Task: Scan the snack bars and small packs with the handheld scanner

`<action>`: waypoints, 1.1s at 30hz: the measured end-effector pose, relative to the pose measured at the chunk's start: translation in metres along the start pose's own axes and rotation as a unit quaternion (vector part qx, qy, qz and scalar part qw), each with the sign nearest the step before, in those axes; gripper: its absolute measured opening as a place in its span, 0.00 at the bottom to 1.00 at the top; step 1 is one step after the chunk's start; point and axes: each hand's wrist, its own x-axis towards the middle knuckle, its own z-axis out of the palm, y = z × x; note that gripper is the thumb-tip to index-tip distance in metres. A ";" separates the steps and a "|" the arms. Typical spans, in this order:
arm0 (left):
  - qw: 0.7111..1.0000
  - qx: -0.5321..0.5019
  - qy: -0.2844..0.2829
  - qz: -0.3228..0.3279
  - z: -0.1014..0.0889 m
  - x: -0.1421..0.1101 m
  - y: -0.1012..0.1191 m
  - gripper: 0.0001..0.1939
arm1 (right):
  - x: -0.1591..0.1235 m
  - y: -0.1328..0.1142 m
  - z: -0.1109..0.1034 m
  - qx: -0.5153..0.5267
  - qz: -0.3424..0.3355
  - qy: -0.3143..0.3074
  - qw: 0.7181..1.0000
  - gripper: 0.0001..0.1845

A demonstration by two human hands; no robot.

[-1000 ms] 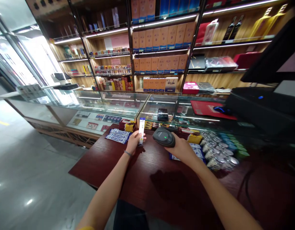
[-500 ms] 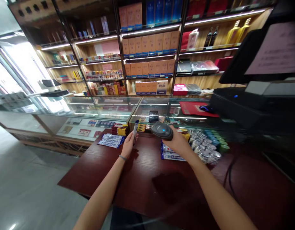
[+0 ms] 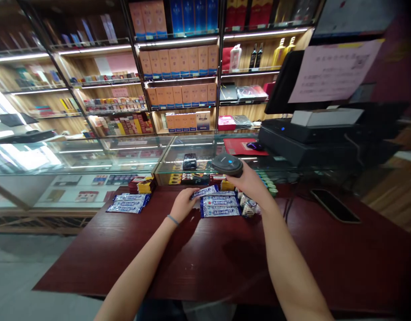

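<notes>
Passable at 6 o'clock from the left hand (image 3: 183,206), over brown tabletop (image 3: 205,254), and at 9 o'clock as far as the left pile of packets (image 3: 127,203); walled off at 12 o'clock by the glass counter (image 3: 175,154); barred at 3 o'clock by the right pile of packets (image 3: 220,207), with cans (image 3: 249,208) just beyond; hemmed in at 2 o'clock by the raised scanner (image 3: 225,164); crossed at 4 o'clock by the right forearm (image 3: 285,249).
</notes>
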 end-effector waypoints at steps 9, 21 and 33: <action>0.993 0.069 -0.079 0.052 0.054 0.023 0.027 0.15 | -0.003 0.010 -0.043 0.035 0.035 0.025 0.998 0.23; 0.981 0.136 -0.088 0.105 0.081 0.024 0.031 0.15 | -0.004 0.013 -0.054 0.067 0.041 0.060 0.995 0.22; 0.992 0.107 0.025 0.069 0.013 0.012 0.005 0.17 | -0.003 -0.015 -0.024 0.096 0.050 0.001 0.994 0.16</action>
